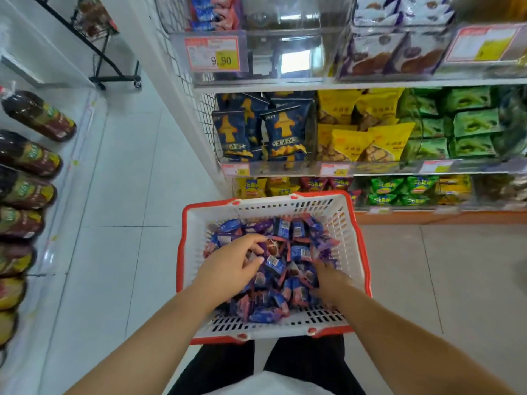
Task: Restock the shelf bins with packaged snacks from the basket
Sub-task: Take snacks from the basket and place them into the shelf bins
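A white basket with a red rim [340,220] stands on the floor in front of me, holding several small blue, purple and pink snack packets [299,252]. My left hand [231,266] is down in the pile, its fingers curled around some of the packets. On the right side of the pile my right hand [330,277] digs in with its fingertips buried among packets; its grip is hidden. High on the shelf is a clear bin [285,55], with similar blue and pink packets [212,12] at its upper left.
The shelf [399,82] behind the basket carries bins of dark blue [256,129], yellow [365,129] and green [462,121] bags, with price tags [215,54] along the fronts. Dark drink bottles [31,155] lie in a row at the left. A black wire rack [114,75] stands beyond them.
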Motion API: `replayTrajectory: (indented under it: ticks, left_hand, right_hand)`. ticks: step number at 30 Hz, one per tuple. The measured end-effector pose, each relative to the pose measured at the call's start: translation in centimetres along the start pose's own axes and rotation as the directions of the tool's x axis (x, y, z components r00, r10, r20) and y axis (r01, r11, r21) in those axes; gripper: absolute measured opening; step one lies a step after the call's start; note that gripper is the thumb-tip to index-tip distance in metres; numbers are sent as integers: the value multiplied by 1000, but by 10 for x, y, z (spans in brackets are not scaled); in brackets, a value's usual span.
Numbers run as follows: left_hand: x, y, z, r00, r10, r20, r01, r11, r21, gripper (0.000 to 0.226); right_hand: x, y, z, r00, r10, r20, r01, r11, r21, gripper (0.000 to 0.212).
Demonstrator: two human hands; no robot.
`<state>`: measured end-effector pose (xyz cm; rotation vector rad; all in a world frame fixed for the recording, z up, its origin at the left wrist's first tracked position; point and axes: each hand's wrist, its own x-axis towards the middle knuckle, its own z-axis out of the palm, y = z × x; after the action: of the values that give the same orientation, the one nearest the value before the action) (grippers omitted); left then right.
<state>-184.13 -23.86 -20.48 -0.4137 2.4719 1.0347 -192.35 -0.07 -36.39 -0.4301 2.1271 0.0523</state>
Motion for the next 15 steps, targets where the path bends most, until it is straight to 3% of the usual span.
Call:
replayTrajectory:
  ticks: [2, 4, 5, 7, 9, 10, 12, 15]
  left_hand:
    - [3, -4, -6, 999, -36, -32, 34, 997, -64, 38]
    - [5, -5, -13, 994, -68, -84, 53, 984, -168, 32]
    - [6, -5, -17, 988, -93, -121, 61, 968, -243, 31]
    - [7, -1, -31, 971, -182, -153, 99, 893, -438, 33]
    - [6, 7, -51, 973, -224, -55, 137, 751, -646, 43]
    - [4, 10, -61, 981, -193, 12, 140, 666, -733, 49]
    - [1, 20, -79, 997, -62, 52, 78, 561, -824, 44]
    - [-1, 40, -106, 990, -40, -132, -79, 616, -784, 31]
  right_hand:
    - [-12, -14, -24, 996, 8, -92, 11, 979, 205, 70]
    - [-32, -37, -56, 979, -49, -196, 130, 896, 424, 49]
    - [-44, -50, -72, 967, -96, -235, 213, 810, 547, 39]
    - [-72, -77, -110, 926, -233, -296, 376, 532, 759, 30]
    - [-99, -98, -144, 844, -377, -381, 490, 255, 834, 39]
    - [-110, -105, -158, 802, -423, -421, 529, 175, 830, 45]
    - [-126, -116, -181, 747, -476, -465, 589, 149, 794, 52]
    - [-143, -123, -212, 729, -480, -488, 664, 326, 673, 51]
